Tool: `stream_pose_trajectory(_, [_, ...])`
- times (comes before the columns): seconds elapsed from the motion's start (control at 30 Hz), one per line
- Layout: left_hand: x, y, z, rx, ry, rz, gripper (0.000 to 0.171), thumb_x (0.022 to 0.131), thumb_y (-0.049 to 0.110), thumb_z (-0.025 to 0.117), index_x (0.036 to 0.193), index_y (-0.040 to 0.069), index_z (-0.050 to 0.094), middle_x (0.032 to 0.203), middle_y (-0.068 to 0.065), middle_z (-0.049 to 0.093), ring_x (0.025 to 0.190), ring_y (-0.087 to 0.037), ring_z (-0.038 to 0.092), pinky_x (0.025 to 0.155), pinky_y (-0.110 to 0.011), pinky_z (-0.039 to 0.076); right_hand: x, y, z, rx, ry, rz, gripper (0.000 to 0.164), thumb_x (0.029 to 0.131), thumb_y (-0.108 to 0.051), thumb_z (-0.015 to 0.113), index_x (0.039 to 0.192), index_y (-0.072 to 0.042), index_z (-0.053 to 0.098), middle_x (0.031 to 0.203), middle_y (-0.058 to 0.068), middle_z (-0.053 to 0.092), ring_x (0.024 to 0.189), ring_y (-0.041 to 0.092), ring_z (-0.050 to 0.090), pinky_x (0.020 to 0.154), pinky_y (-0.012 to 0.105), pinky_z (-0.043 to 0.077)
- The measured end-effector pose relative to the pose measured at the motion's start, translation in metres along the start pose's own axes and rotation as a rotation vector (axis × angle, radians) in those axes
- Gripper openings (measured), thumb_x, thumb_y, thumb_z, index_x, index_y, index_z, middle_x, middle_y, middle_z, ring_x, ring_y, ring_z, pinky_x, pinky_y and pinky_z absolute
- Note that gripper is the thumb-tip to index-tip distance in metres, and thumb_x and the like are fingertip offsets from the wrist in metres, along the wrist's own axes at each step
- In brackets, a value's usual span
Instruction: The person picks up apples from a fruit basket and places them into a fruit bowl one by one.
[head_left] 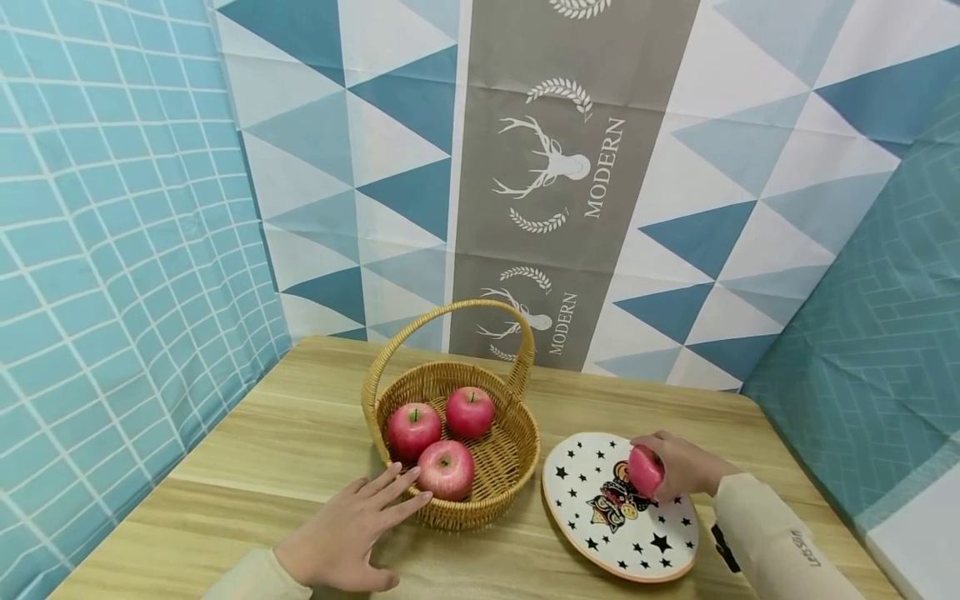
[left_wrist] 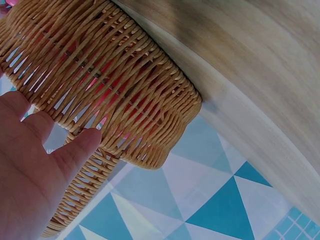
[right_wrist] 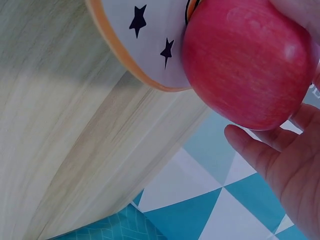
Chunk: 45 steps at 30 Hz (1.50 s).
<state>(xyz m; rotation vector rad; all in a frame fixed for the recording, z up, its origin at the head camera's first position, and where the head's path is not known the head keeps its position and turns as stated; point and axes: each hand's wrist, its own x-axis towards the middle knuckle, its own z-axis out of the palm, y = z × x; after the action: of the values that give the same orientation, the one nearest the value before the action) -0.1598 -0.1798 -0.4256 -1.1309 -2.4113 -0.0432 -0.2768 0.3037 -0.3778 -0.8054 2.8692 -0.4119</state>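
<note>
My right hand (head_left: 686, 465) grips a red apple (head_left: 646, 472) over a round white plate (head_left: 581, 533) printed with black stars and an animal figure. In the right wrist view the apple (right_wrist: 247, 62) sits between the thumb and fingers; whether it touches the plate, I cannot tell. My left hand (head_left: 348, 529) lies with fingers spread at the near left rim of a wicker basket (head_left: 525, 442). Three apples rest inside, one (head_left: 446, 471) close to the left fingertips. In the left wrist view, fingers touch the woven basket side (left_wrist: 110, 75).
The basket's tall arched handle (head_left: 450, 308) rises above its rim. Both basket and plate stand on a wood-grain table (head_left: 300, 417). A patterned cloth (head_left: 405, 167) hangs behind, with blue sheets (head_left: 112, 250) at the sides.
</note>
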Motion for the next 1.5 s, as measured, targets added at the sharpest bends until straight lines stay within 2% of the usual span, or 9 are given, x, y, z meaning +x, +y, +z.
stream_pose_trajectory(0.13, [0.002, -0.002, 0.001, 0.015, 0.017, 0.020, 0.087, 0.062, 0.055, 0.077, 0.136, 0.015, 0.053, 0.140, -0.014, 0.050, 0.123, -0.036, 0.050, 0.080, -0.052, 0.049, -0.001, -0.003, -0.004, 0.023, -0.006, 0.036, 0.079, 0.056, -0.008, 0.084, 0.128, 0.003, 0.053, 0.108, 0.018, 0.052, 0.087, 0.027, 0.055, 0.070, 0.043, 0.052])
stream_pose_trajectory(0.3, [0.003, -0.004, 0.000, 0.016, 0.020, 0.038, 0.086, 0.063, 0.055, 0.077, 0.136, 0.014, 0.054, 0.139, -0.014, 0.051, 0.122, -0.037, 0.051, 0.079, -0.052, 0.049, 0.002, -0.012, -0.019, 0.034, 0.007, 0.072, 0.081, 0.059, -0.008, 0.083, 0.132, 0.002, 0.050, 0.126, 0.035, 0.043, 0.093, 0.037, 0.055, 0.071, 0.048, 0.051])
stream_pose_trajectory(0.53, [-0.001, -0.002, -0.001, 0.002, -0.025, 0.005, 0.084, 0.066, 0.055, 0.075, 0.137, 0.015, 0.053, 0.141, -0.013, 0.049, 0.124, -0.036, 0.049, 0.079, -0.053, 0.048, 0.010, -0.027, -0.036, 0.034, 0.045, -0.010, 0.081, 0.065, -0.011, 0.084, 0.134, 0.005, 0.046, 0.136, 0.043, 0.028, 0.113, 0.059, 0.042, 0.074, 0.054, 0.051])
stream_pose_trajectory(0.67, [-0.001, -0.003, 0.001, 0.039, 0.018, 0.023, 0.087, 0.062, 0.056, 0.077, 0.136, 0.015, 0.054, 0.140, -0.014, 0.050, 0.123, -0.037, 0.050, 0.078, -0.052, 0.049, 0.017, -0.035, -0.043, 0.034, 0.054, -0.052, 0.081, 0.067, -0.012, 0.084, 0.135, 0.005, 0.045, 0.136, 0.045, 0.025, 0.110, 0.059, 0.046, 0.074, 0.053, 0.051])
stream_pose_trajectory(0.77, [0.000, -0.004, 0.001, 0.050, 0.032, 0.030, 0.088, 0.061, 0.057, 0.077, 0.136, 0.015, 0.054, 0.139, -0.014, 0.051, 0.122, -0.037, 0.051, 0.077, -0.051, 0.049, 0.023, -0.039, -0.049, 0.009, 0.059, -0.045, 0.082, 0.068, -0.016, 0.085, 0.136, 0.003, 0.045, 0.139, 0.042, 0.025, 0.114, 0.058, 0.044, 0.080, 0.058, 0.047])
stream_pose_trajectory(0.97, [-0.002, -0.005, 0.000, 0.029, 0.023, 0.023, 0.086, 0.063, 0.056, 0.076, 0.135, 0.015, 0.055, 0.139, -0.014, 0.051, 0.121, -0.038, 0.052, 0.077, -0.053, 0.049, 0.030, -0.046, -0.050, -0.014, 0.058, -0.017, 0.084, 0.069, -0.021, 0.083, 0.140, -0.002, 0.043, 0.142, 0.039, 0.025, 0.123, 0.058, 0.035, 0.087, 0.065, 0.041])
stream_pose_trajectory(1.23, [-0.001, -0.004, 0.001, 0.019, 0.014, 0.018, 0.086, 0.063, 0.056, 0.076, 0.136, 0.016, 0.054, 0.140, -0.013, 0.050, 0.123, -0.037, 0.050, 0.078, -0.053, 0.048, 0.034, -0.051, -0.048, -0.029, 0.062, 0.006, 0.084, 0.071, -0.023, 0.083, 0.142, -0.006, 0.043, 0.145, 0.035, 0.026, 0.126, 0.056, 0.034, 0.090, 0.065, 0.039])
stream_pose_trajectory(1.33, [-0.001, -0.004, 0.001, 0.018, 0.021, 0.022, 0.087, 0.062, 0.056, 0.077, 0.136, 0.016, 0.054, 0.139, -0.013, 0.051, 0.122, -0.037, 0.050, 0.077, -0.053, 0.049, 0.036, -0.055, -0.047, -0.048, 0.054, -0.002, 0.083, 0.071, -0.024, 0.083, 0.142, -0.006, 0.043, 0.145, 0.032, 0.030, 0.126, 0.052, 0.037, 0.091, 0.063, 0.039])
stream_pose_trajectory(1.5, [0.001, -0.003, 0.002, 0.016, 0.035, 0.031, 0.087, 0.062, 0.055, 0.077, 0.136, 0.015, 0.054, 0.139, -0.013, 0.051, 0.122, -0.036, 0.051, 0.077, -0.053, 0.049, 0.041, -0.061, -0.050, -0.058, 0.030, -0.077, 0.080, 0.072, -0.025, 0.083, 0.139, -0.003, 0.047, 0.139, 0.025, 0.045, 0.126, 0.045, 0.043, 0.096, 0.057, 0.039])
